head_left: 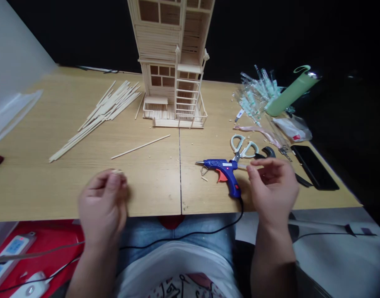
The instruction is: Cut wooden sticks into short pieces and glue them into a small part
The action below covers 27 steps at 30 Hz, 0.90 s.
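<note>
My left hand is closed over the table's front left, pinching a small pale piece of wood between thumb and fingers. On the right, my right hand has thumb and forefinger drawn together. Its fingertips meet the rear end of the clear glue stick in view; whether they grip it or something tiny, I cannot tell. The blue glue gun lies on its side, nozzle pointing left, with a red light on. A model house of thin wooden sticks stands at the back, its top out of view.
Loose wooden sticks lie at back left, and a single stick lies nearer. Scissors, a green bottle, clear plastic wrappers and a black phone are at right. The gun's cord crosses my lap above a white bag.
</note>
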Available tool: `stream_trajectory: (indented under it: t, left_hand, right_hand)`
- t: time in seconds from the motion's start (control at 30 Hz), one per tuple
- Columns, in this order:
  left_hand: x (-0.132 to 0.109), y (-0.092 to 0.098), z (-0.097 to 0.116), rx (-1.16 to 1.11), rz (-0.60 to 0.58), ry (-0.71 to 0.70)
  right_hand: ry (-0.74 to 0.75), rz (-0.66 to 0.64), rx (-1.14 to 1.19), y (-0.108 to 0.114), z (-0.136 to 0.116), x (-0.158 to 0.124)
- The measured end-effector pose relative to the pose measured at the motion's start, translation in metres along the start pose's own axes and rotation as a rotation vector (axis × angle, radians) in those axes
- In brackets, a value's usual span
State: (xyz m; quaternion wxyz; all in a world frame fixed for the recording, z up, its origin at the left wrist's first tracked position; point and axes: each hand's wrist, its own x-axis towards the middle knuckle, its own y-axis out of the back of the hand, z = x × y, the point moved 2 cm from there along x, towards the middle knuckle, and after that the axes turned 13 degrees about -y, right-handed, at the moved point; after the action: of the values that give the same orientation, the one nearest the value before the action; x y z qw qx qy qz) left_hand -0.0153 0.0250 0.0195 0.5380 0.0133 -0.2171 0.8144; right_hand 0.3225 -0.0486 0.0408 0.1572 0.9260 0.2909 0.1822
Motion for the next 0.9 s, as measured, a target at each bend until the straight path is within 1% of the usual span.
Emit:
stream_trajectory:
  t: [0.07, 0.17, 0.23, 0.27, 0.4, 0.43, 0.5, 0.57, 0.6, 0.63, 0.7, 0.73, 0.8, 0.9]
  left_hand:
    - [-0.013, -0.011, -0.009, 0.079, -0.104, 0.071]
    - [-0.024, -0.019, -0.015, 0.233, -0.277, 0.027]
    - [-0.027, -0.018, -0.018, 0.266, -0.334, 0.005]
    - [-0.027, -0.017, -0.019, 0.264, -0.342, 0.007]
    - [-0.027, -0.011, -0.025, 0.227, -0.341, 0.026]
    - [-0.027, -0.011, -0.025, 0.229, -0.347, 0.026]
    - [-0.027, -0.011, -0.025, 0.241, -0.366, 0.017]
    - [-0.027, -0.011, -0.023, 0.241, -0.376, -0.002]
    - [-0.027, -0.012, -0.022, 0.234, -0.378, -0.011]
    - [-0.028, -0.012, -0.021, 0.223, -0.378, -0.019]
    - [-0.028, -0.013, -0.020, 0.207, -0.383, -0.030]
    - [-0.028, -0.013, -0.020, 0.205, -0.386, -0.034]
    - [-0.029, -0.013, -0.021, 0.206, -0.390, -0.041]
    - [-0.030, -0.013, -0.021, 0.203, -0.390, -0.051]
  right_hand:
    - [0.026, -0.058, -0.098, -0.006, -0.004, -0.002]
    - [0.020, -0.236, -0.506, -0.011, -0.002, -0.005]
    - [0.032, -0.306, -0.735, -0.011, 0.003, -0.008]
    - [0.039, -0.331, -0.797, -0.011, 0.005, -0.009]
    - [0.060, -0.450, -0.874, -0.013, 0.010, -0.008]
    - [0.052, -0.461, -0.887, -0.013, 0.011, -0.006]
    - [-0.006, -0.439, -0.863, -0.012, 0.011, -0.001]
    - [-0.126, -0.387, -0.722, -0.009, 0.009, 0.002]
    - [-0.193, -0.371, -0.593, -0.007, 0.007, 0.001]
    - [-0.255, -0.375, -0.431, -0.006, 0.005, -0.002]
    - [-0.345, -0.455, -0.067, -0.007, -0.005, -0.013]
    - [-0.378, -0.526, 0.106, -0.009, -0.010, -0.020]
    - [-0.460, -0.719, 0.384, -0.015, -0.021, -0.036]
    - [-0.614, -1.077, 0.654, -0.028, -0.032, -0.062]
